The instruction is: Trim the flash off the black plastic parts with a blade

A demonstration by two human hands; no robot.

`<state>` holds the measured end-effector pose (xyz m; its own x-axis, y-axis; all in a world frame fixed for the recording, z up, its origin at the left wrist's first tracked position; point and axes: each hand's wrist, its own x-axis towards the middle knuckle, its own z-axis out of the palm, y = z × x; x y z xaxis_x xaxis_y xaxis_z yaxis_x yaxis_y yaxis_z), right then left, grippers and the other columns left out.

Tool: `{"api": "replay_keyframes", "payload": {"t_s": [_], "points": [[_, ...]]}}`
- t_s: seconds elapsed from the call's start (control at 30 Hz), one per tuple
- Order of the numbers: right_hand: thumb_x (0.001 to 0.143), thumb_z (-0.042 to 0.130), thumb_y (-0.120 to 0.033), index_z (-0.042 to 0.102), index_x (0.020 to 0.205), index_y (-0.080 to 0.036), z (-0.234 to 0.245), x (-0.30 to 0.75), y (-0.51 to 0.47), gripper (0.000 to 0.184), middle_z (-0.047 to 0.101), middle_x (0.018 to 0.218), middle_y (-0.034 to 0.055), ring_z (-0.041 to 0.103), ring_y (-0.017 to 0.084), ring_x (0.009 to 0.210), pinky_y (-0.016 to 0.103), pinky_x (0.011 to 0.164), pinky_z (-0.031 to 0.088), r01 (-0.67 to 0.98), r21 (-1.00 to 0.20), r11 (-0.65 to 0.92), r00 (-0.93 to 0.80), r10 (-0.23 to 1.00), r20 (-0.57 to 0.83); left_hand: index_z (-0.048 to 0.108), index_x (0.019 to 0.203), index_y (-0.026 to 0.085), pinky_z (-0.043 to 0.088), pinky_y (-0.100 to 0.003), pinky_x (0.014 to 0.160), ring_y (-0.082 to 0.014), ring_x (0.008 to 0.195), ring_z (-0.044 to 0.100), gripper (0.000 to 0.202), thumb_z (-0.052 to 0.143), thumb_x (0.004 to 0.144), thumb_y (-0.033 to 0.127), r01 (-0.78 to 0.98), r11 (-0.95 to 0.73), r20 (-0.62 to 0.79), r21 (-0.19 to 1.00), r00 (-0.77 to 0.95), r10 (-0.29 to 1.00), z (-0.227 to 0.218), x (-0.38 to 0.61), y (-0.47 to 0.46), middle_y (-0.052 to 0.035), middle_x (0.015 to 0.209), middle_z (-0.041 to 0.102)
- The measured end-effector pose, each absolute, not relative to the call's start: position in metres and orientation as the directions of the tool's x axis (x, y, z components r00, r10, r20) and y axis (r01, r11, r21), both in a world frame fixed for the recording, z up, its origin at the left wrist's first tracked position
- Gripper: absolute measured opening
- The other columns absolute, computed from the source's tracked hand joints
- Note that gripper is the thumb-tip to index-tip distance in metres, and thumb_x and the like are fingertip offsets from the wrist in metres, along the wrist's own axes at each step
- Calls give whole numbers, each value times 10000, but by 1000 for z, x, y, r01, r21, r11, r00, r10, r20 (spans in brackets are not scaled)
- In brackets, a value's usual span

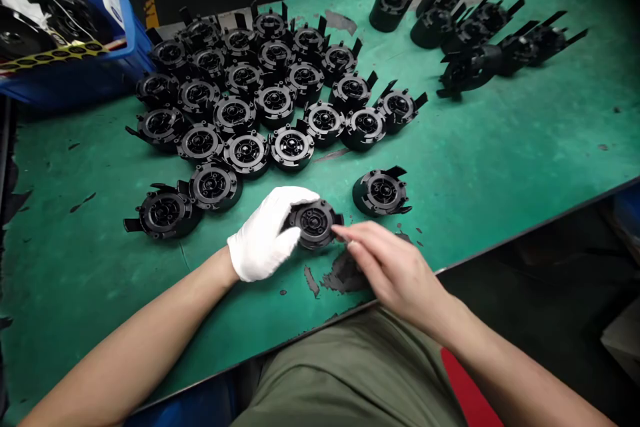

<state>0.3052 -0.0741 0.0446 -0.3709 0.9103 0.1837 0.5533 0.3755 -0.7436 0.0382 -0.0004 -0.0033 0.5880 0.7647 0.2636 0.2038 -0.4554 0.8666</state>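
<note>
A round black plastic housing [314,221], ribbed face up, is near the green tabletop's [500,167] front edge, its left side grasped by the gloved left hand [270,233]. The bare right hand [400,267] has thumb and forefinger together at the housing's right rim; I cannot tell whether they pinch anything. A similar housing [381,192] stands just beyond, with clustered housings [247,151] farther left beside a blue bin [95,83]

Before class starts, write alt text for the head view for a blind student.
A white-gloved left hand holds a round black part while the bare right hand touches its edge. Similar parts crowd a green table, with a blue bin at left.
</note>
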Motion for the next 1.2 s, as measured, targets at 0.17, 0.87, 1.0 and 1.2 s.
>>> {"api": "replay_keyframes", "payload": {"t_s": [0.17, 0.87, 1.0, 1.2], "points": [[1109, 590, -168, 665, 1450, -190, 48, 329, -55, 350, 773, 1263, 107, 753, 205, 1127, 338, 998, 614, 674, -641, 367, -269, 930, 250, 661, 1289, 183, 616, -470, 1011, -286, 1146, 698, 312, 599, 985, 214, 319, -583, 393, 747, 495, 775, 0, 45, -1, -134, 1208, 716], [1093, 574, -121, 580, 1473, -49, 45, 321, -81, 387, 703, 941, 67, 604, 198, 785, 352, 619, 449, 819, -13, 574, -566, 810, 156, 337, 1686, 242, 527, -577, 1250, -413, 1476, 619, 1155, 955, 791, 630, 366, -646, 281, 670, 680, 677, -1, 48, 0, -222, 1589, 611], [990, 526, 36, 595, 1455, -26, 52, 313, -87, 474, 643, 867, 42, 554, 196, 753, 360, 603, 390, 822, 45, 568, -569, 813, 127, 332, 1682, 244, 531, -561, 1243, -409, 1467, 627, 1173, 1000, 762, 535, 389, -642, 252, 660, 691, 678, 1, 46, -2, -207, 1576, 627], [913, 520, 81, 634, 1399, 22, 57, 312, -80, 502, 649, 859, 67, 556, 211, 782, 363, 639, 411, 770, 111, 629, -638, 759, 132, 365, 1664, 232, 524, -541, 1251, -396, 1459, 633, 1124, 988, 781, 540, 382, -640, 256, 666, 689, 678, 1, 47, -2, -201, 1569, 634]]}}
